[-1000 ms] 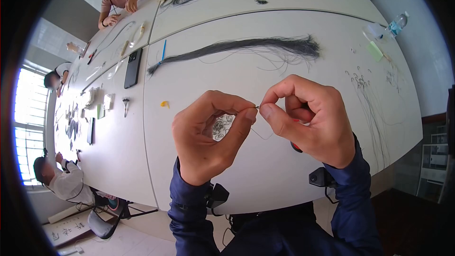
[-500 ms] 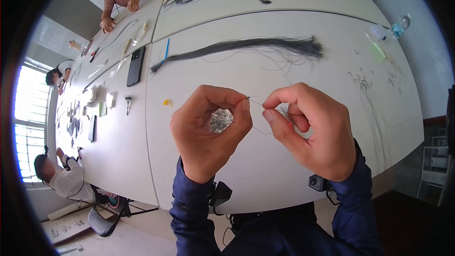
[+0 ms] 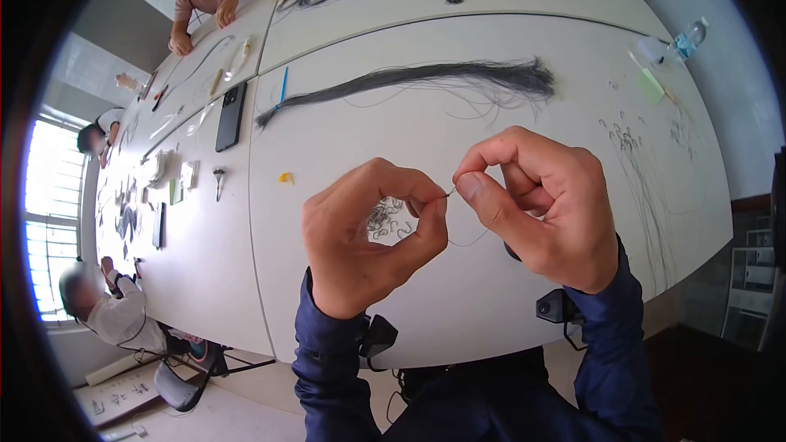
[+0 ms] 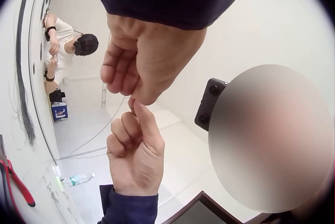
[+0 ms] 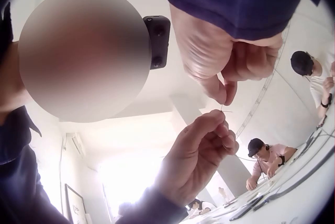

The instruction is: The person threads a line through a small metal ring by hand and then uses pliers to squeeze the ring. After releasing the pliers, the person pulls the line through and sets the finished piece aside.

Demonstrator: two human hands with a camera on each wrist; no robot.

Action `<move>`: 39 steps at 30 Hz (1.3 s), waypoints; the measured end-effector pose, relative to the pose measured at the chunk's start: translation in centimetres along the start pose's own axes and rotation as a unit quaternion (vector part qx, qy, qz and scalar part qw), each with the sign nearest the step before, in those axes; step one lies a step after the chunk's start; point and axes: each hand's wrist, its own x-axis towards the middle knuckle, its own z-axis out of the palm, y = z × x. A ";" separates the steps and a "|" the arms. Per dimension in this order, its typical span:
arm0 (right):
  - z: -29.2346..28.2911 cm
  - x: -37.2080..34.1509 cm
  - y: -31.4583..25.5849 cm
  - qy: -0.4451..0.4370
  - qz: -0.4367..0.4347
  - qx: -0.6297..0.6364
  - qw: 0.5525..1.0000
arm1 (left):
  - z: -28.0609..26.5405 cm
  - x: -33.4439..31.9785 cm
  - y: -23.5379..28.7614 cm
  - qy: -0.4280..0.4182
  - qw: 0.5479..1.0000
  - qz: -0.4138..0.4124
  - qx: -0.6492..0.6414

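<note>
Between thumb and forefinger, the left hand (image 3: 372, 237) pinches a tiny dark piece, perhaps a hook. Just right of it, the right hand (image 3: 544, 209) pinches a thin line (image 3: 471, 243) that loops down below the fingertips. The two hands are close together above the table. In the right wrist view a fine dark end (image 5: 227, 111) sticks out at the left hand's (image 5: 196, 156) fingertips, with the right hand (image 5: 225, 67) just above. Small metal hooks (image 3: 385, 217) lie behind the left hand's finger ring. The left wrist view shows both hands' fingertips nearly meeting.
A bundle of dark strands (image 3: 409, 78) lies across the table beyond the hands. A phone (image 3: 231, 118) and a yellow piece (image 3: 286, 178) are to the left. Hooks with lines (image 3: 626, 137) lie to the right, a bottle (image 3: 690, 39) at the far right. Other people sit around the table.
The hands drew apart with the line showing between them, then came closer again. The left hand has shifted slightly right since half a second ago.
</note>
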 end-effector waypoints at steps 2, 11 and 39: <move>0.0 0.0 0.2 -0.011 0.015 0.035 0.999 | -0.2 0.0 0.0 -0.010 1.000 0.001 -0.024; -0.4 0.5 0.1 -0.106 0.085 0.184 0.974 | -0.5 -0.5 0.3 -0.024 0.988 -0.035 -0.148; 2.1 -1.0 0.7 0.053 -0.243 -0.249 0.936 | 0.1 0.5 -1.0 -0.006 0.991 0.078 0.112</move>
